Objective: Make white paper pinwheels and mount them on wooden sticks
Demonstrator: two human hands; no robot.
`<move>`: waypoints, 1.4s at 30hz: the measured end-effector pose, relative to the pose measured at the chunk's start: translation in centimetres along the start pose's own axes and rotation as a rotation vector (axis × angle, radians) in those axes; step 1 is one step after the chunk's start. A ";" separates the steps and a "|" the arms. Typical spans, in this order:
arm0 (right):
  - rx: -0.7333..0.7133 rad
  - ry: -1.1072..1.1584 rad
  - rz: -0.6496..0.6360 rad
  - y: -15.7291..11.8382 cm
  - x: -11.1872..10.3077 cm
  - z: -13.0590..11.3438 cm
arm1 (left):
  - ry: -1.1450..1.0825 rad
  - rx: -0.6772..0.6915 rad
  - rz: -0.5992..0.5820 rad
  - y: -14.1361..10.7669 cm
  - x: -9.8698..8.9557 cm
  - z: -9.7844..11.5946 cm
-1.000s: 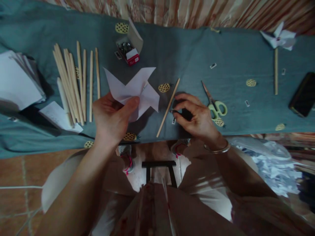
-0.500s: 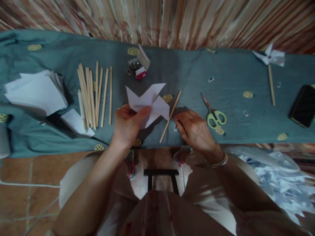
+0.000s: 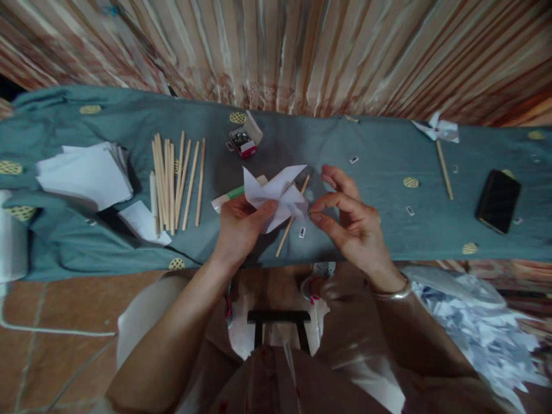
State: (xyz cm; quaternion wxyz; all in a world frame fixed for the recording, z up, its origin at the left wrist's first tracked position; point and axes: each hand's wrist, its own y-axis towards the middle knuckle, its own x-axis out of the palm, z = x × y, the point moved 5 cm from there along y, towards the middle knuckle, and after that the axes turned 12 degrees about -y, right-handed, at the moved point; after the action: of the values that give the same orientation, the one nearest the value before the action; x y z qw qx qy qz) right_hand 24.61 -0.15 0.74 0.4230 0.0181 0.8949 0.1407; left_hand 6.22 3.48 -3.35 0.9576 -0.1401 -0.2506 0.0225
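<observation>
My left hand (image 3: 241, 227) holds a white paper pinwheel (image 3: 276, 195), thumb on top near its centre. Just right of it, my right hand (image 3: 351, 221) is raised with thumb and index fingertips pinched close to a paper blade; whatever is between them is too small to name. Beneath the pinwheel a thin wooden stick (image 3: 283, 237) lies slanted on the cloth, partly covered. A white and green strip-like object (image 3: 226, 197) pokes out behind my left hand. Beyond stands an open small red-and-white box (image 3: 245, 144) of shiny metal pieces. The scissors seen earlier are not visible.
Several wooden sticks (image 3: 172, 184) lie to the left, beside a stack of white paper (image 3: 86, 175). On the right are a pinwheel on a stick (image 3: 440, 155) and a black phone (image 3: 499, 201). Below the table's right side sits a bag of paper scraps (image 3: 478, 322).
My right hand has lifted from the cloth and moved in beside the pinwheel, fingers now pinched. The pinwheel has shifted slightly and tilted. The camera view has moved, and the scissors have gone out of sight.
</observation>
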 end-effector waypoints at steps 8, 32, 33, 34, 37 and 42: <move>0.021 0.266 -0.002 0.6 1.1 -1.3 | 0.035 0.006 -0.070 -0.3 1.8 -0.1; 0.092 0.385 -0.006 0.8 1.8 -0.2 | 0.016 0.026 -0.118 -0.3 1.9 -0.5; 0.091 0.389 -0.005 0.8 1.8 -0.2 | 0.023 0.028 -0.117 -0.3 1.9 -0.5; 0.090 0.394 -0.003 0.8 1.8 -0.2 | 0.029 0.026 -0.115 -0.3 1.9 -0.5; 0.094 0.410 -0.003 0.8 1.9 -0.2 | 0.026 0.016 -0.107 -0.3 1.8 -0.5; 0.123 0.431 -0.022 0.8 2.0 -0.1 | 0.024 0.020 -0.106 -0.4 1.9 -0.5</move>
State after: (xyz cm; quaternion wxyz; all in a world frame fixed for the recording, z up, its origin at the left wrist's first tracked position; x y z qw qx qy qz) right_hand 23.15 0.85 -0.46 0.2217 0.0038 0.9717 0.0817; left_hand 8.07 3.22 -2.77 0.9618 -0.1171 -0.2461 -0.0274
